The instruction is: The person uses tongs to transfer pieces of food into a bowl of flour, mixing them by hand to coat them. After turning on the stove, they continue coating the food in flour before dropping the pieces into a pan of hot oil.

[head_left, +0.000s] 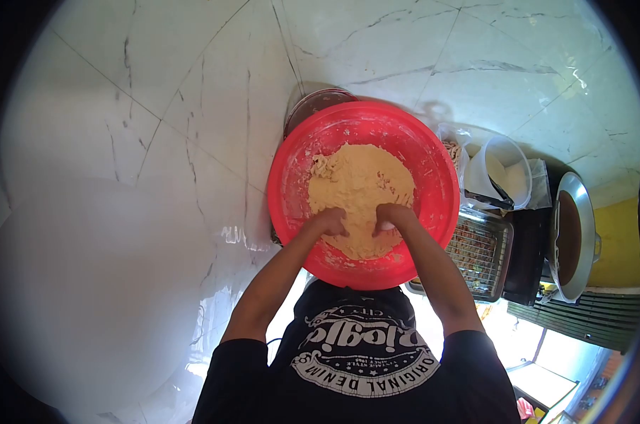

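A big red plastic basin (pixel 289 205) holds a pale yellow, crumbly flour mixture (pixel 362 180). My left hand (pixel 330 221) is in the near left part of the mixture, its fingers curled inward and partly sunk in it. Close beside it, my right hand (pixel 392 218) is also curled into the mixture, thumb side toward the left hand. The fingertips of both hands are buried, so how much they grip is hidden. Lumpier bits lie at the mixture's upper left, and dry flour coats the basin's inner wall.
Right of the basin stand a clear plastic tub (pixel 507 166) with pale contents, a metal tray with a wire rack (pixel 486 247), and a wide metal pan (pixel 582 212). Another round container (pixel 313 106) shows behind the basin. Marble-patterned tiles (pixel 193 106) cover the wall.
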### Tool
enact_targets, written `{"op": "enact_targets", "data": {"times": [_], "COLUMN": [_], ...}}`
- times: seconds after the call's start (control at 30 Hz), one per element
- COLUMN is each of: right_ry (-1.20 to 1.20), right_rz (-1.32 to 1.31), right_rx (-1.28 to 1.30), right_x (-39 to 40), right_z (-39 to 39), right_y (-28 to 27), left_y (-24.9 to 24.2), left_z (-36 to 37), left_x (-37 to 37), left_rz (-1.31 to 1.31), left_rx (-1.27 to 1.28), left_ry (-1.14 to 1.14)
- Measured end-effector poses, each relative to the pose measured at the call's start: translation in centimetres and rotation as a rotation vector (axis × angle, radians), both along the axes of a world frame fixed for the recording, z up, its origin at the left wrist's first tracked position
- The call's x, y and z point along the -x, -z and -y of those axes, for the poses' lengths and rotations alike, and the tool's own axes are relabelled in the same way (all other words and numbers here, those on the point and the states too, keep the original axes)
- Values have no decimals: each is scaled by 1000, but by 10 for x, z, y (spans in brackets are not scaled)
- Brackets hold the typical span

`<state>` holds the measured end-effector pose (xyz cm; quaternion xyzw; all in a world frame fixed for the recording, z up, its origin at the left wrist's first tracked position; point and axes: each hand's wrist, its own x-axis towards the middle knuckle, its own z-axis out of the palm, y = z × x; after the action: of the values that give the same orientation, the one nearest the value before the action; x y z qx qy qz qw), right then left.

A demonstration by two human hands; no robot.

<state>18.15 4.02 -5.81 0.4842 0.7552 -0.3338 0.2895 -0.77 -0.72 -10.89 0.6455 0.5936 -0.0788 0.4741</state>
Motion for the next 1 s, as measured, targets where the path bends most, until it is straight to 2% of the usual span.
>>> {"op": "enact_targets", "data": {"times": [0.07, 0.17, 0.3, 0.33, 0.37, 0.4, 0.47, 0.53, 0.6, 0.63, 0.67, 0.7, 0.8, 0.87, 0.9, 0.97, 1.0], "right_ry": [-75, 15, -18, -60, -104, -104, 18, -3, -22, 174, 369, 367, 432, 365, 367, 419, 418], "right_rz": [108, 88, -21, 39, 97, 96, -130, -77, -25, -157, -289, -288, -384, -349, -347, -307, -307], "right_rx": [198, 354, 313, 171, 32, 33, 112, 46, -14, 155, 324, 323, 237, -35, -33, -385, -382], "right_x": [-10, -12, -23, -25, -27, -30, -39, -43, -48, -51, -53, -53, -54, -56, -56, -54, -52], "right_z": [12, 27, 31, 28, 26, 21, 11, 3, 1, -2, -3, -3, 0, 3, 7, 7, 9], "right_y": [-6, 20, 34, 38, 41, 40, 39, 36, 33, 30, 28, 25, 28, 58, 68, 80, 73], "left_y": [-5, 7, -9, -12, -16, -19, -25, -23, -15, -13, -11, -9, -3, -16, -20, 7, 17], "left_z": [19, 35, 34, 31, 28, 25, 21, 21, 24, 24, 23, 23, 26, 22, 22, 16, 16], "left_x": [-25, -54, -55, -53, -49, -44, -36, -33, -32, -33, -33, -34, -35, -36, -38, -33, -31], "left_rz": [2, 49, 47, 48, 45, 41, 94, 149, 67, 67, 61, 56, 21, 31, 46, 125, 201], "left_rx": [18, 100, 25, 28, 26, 21, -6, -35, -298, -298, -241, -184, -203, -193, -175, -179, -177], "left_ry": [174, 181, 204, 205, 130, 54, -1, -57, -152, -153, -283, -414, -426, -432, -434, -504, -575]}}
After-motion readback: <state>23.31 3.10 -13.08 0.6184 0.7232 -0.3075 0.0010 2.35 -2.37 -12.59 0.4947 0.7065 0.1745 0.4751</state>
